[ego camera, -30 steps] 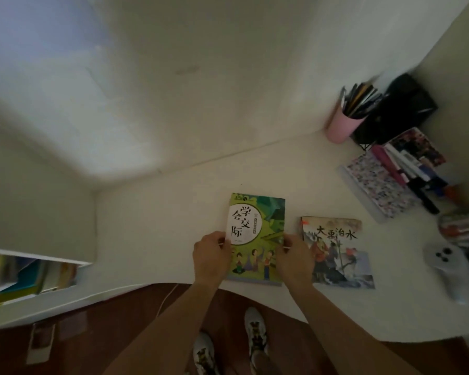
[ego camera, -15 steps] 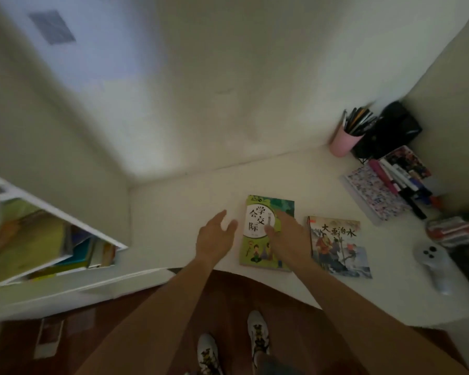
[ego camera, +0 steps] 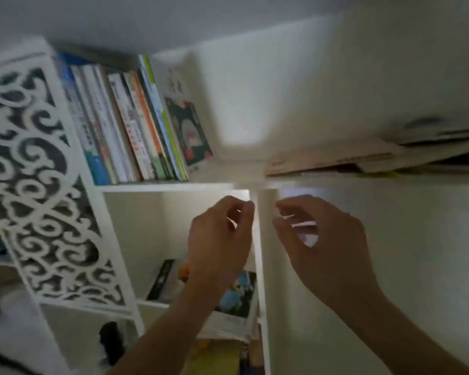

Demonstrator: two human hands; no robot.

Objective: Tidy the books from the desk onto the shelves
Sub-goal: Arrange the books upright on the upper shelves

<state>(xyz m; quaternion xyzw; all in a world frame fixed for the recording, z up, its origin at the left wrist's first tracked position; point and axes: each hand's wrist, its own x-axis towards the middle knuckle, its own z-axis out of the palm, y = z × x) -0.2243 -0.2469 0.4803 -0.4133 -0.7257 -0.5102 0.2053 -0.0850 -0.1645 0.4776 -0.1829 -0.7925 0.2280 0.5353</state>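
The view faces a white bookshelf (ego camera: 168,187); the desk and its books are out of sight. My left hand (ego camera: 220,239) and my right hand (ego camera: 322,239) are raised side by side in front of the shelf's vertical divider (ego camera: 259,266). Both have loosely curled fingers and hold nothing. A row of upright books (ego camera: 119,131) fills the upper left compartment, with a dark-covered book (ego camera: 187,131) leaning at its right end. The compartment behind my left hand has bare space at the top, and a blue-covered book (ego camera: 238,293) lies lower down.
A white fretwork side panel (ego camera: 38,185) stands at the left. A flat pile of books and papers (ego camera: 363,158) lies on the upper right shelf. The plain white wall (ego camera: 404,266) is at the right. More books (ego camera: 222,355) sit in the bottom compartment.
The view has swung from the desk up to the bookshelf. Both hands have left the green book on the desk and now hang raised and empty before the shelf.
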